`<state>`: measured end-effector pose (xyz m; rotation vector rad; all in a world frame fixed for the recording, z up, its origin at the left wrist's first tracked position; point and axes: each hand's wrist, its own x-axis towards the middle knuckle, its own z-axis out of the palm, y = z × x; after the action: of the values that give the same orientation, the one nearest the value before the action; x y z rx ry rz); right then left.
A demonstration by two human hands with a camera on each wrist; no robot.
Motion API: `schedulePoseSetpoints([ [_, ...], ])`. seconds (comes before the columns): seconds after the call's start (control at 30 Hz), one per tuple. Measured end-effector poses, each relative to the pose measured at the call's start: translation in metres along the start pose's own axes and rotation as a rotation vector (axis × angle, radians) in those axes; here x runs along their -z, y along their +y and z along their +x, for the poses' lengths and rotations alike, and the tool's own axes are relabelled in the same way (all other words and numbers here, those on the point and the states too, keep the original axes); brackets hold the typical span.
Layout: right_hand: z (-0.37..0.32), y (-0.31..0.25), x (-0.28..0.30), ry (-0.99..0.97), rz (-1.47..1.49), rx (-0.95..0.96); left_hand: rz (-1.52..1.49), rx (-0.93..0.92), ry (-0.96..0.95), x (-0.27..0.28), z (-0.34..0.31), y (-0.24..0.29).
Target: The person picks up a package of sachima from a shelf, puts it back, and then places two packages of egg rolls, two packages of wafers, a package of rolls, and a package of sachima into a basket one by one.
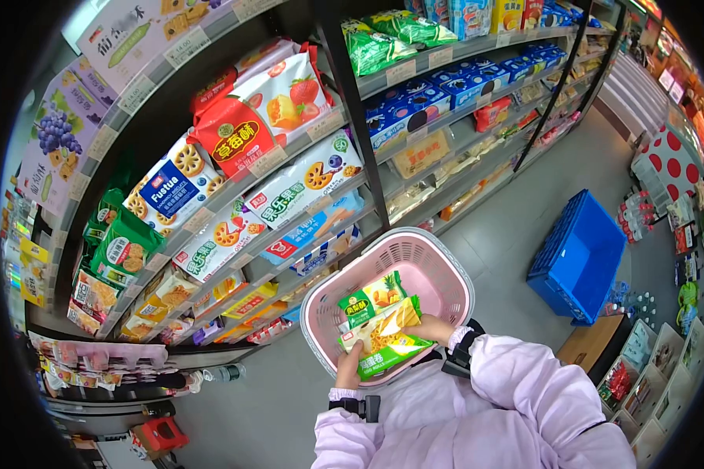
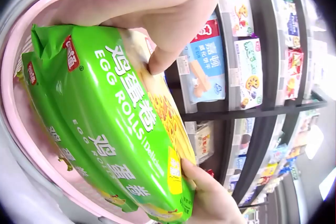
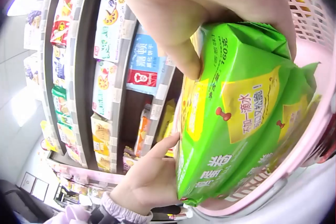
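Note:
Both hands hold green egg roll packs (image 1: 383,336) over the pink basket (image 1: 438,270). In the left wrist view two such packs (image 2: 113,113) lie one against the other. The left hand (image 1: 350,365) grips the left end, its thumb on the front. At the other end the right hand (image 1: 432,329) grips the pack, thumb on top; the right wrist view shows its thumb and palm round the green wrapper (image 3: 236,103). Behind, inside the basket, a green and yellow pineapple pack (image 1: 371,298) shows.
Shelves of packaged biscuits (image 1: 305,184) rise at the left and ahead, close to the basket's rim. A blue crate (image 1: 579,254) stands on the grey floor at the right, near bottled drinks (image 1: 636,216) and a brown box (image 1: 590,344).

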<state>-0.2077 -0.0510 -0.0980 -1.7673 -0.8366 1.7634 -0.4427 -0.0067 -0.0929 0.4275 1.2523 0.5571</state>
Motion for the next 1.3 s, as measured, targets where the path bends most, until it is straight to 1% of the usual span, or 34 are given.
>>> schedulePoseSetpoints([
  [0.03, -0.004, -0.003, -0.003, 0.06, 0.016, 0.016, 0.004, -0.044, -0.017, 0.003, -0.002, 0.0],
  [0.07, -0.009, -0.004, -0.003, 0.104, -0.012, 0.078, 0.006, -0.101, -0.011, 0.003, -0.006, 0.0],
  [0.13, -0.055, -0.049, 0.001, 0.191, -0.066, 0.203, 0.014, -0.216, 0.002, -0.003, -0.02, 0.005],
  [0.17, -0.062, -0.054, 0.005, 0.19, -0.084, 0.271, 0.053, -0.283, 0.021, -0.015, -0.032, 0.013],
  [0.27, -0.078, -0.069, 0.025, 0.221, -0.019, 0.494, 0.141, -0.396, 0.019, -0.05, -0.052, 0.034],
  [0.3, -0.069, -0.056, 0.035, 0.232, -0.081, 0.52, 0.147, -0.361, -0.009, -0.059, -0.053, 0.039],
  [0.4, -0.075, -0.051, 0.075, 0.345, -0.108, 0.624, 0.11, -0.45, -0.048, -0.121, -0.067, 0.057],
  [0.43, -0.089, -0.066, 0.096, 0.248, 0.041, 0.578, 0.179, -0.443, -0.085, -0.14, -0.069, 0.063],
  [0.5, -0.108, -0.074, 0.138, 0.27, 0.058, 0.524, 0.268, -0.538, -0.07, -0.182, -0.061, 0.062],
  [0.53, -0.112, -0.07, 0.161, 0.281, 0.065, 0.495, 0.312, -0.582, -0.063, -0.205, -0.056, 0.058],
  [0.57, -0.11, -0.059, 0.183, 0.287, 0.11, 0.501, 0.322, -0.586, -0.084, -0.229, -0.049, 0.054],
  [0.7, -0.133, -0.048, 0.287, 0.4, 0.077, 0.529, 0.309, -0.505, -0.175, -0.337, -0.028, 0.035],
  [0.8, -0.124, 0.002, 0.363, 0.454, 0.073, 0.485, 0.33, -0.472, -0.204, -0.399, 0.001, -0.001],
  [0.83, -0.127, 0.01, 0.386, 0.439, 0.119, 0.469, 0.287, -0.436, -0.242, -0.418, 0.007, -0.01],
  [0.93, -0.14, 0.011, 0.439, 0.382, 0.216, 0.394, 0.239, -0.296, -0.254, -0.465, 0.023, -0.039],
  [0.97, -0.134, 0.026, 0.455, 0.368, 0.186, 0.353, 0.256, -0.34, -0.249, -0.476, 0.029, -0.048],
  [1.0, -0.134, 0.027, 0.465, 0.325, 0.232, 0.325, 0.315, -0.338, -0.205, -0.487, 0.031, -0.054],
  [1.07, -0.133, 0.026, 0.478, 0.251, 0.336, 0.266, 0.3, -0.263, -0.198, -0.494, 0.044, -0.07],
  [1.13, -0.123, 0.037, 0.484, 0.224, 0.373, 0.211, 0.316, -0.232, -0.163, -0.5, 0.05, -0.074],
  [1.2, -0.103, 0.056, 0.488, 0.191, 0.398, 0.125, 0.33, -0.17, -0.112, -0.502, 0.055, -0.077],
  [1.23, -0.093, 0.061, 0.488, 0.148, 0.414, 0.114, 0.33, -0.152, -0.088, -0.495, 0.066, -0.084],
  [1.3, -0.067, 0.069, 0.488, 0.121, 0.382, 0.104, 0.286, -0.185, -0.051, -0.483, 0.085, -0.094],
])
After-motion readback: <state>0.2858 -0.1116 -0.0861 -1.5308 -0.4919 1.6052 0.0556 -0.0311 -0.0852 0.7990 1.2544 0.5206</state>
